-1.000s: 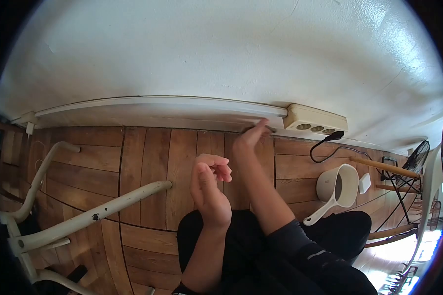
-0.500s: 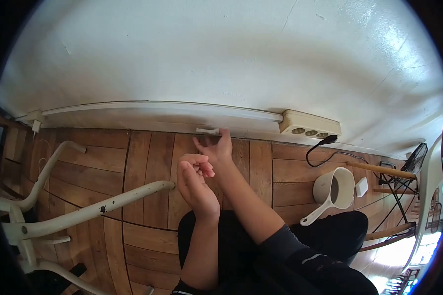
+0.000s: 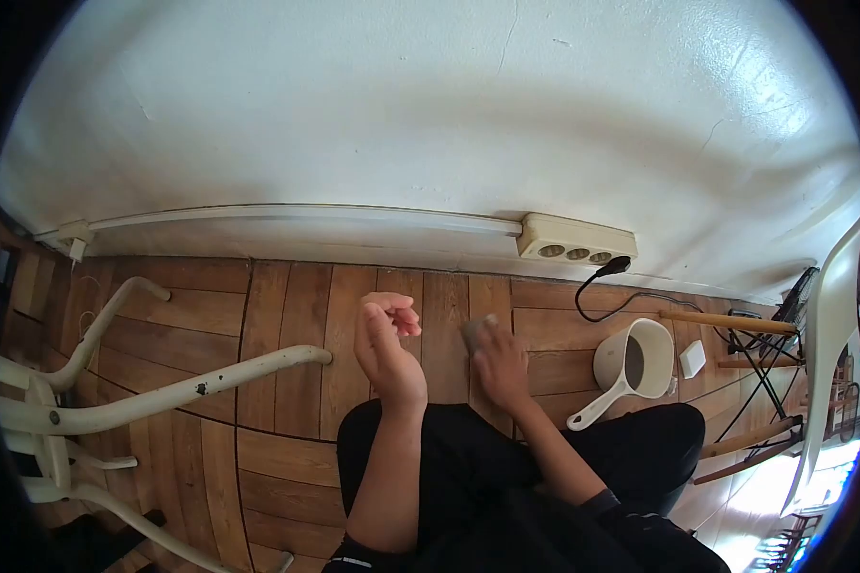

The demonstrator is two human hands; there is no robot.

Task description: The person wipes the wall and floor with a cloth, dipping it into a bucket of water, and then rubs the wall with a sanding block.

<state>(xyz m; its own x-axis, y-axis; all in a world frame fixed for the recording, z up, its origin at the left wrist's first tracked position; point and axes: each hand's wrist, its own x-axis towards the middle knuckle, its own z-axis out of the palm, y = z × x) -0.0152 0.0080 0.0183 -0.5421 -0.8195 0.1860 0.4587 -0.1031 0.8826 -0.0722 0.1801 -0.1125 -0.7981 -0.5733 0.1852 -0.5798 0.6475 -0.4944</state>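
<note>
My left hand (image 3: 389,355) is raised over the floor in front of my lap, its fingers curled in beside the thumb, with nothing visible in them. My right hand (image 3: 502,368) is low over the wooden floor (image 3: 446,320), fingers bent over a small grey cloth (image 3: 472,334) that shows at their left side. The fingers hide part of the cloth, and its exact shape is blurred. To the right of that hand stands a whitish dipper (image 3: 654,358) with a long handle; its inside looks grey.
A power strip (image 3: 575,241) with a black plug (image 3: 617,265) is on the white wall (image 3: 354,115). White metal tube legs (image 3: 244,371) reach in from the left. A small white block (image 3: 693,359) lies beyond the dipper, near wooden legs (image 3: 726,325) and black cables.
My right hand has drawn back from the foot of the wall, toward me and to the right, onto the floorboards with the cloth. My left hand stays curled in nearly the same place.
</note>
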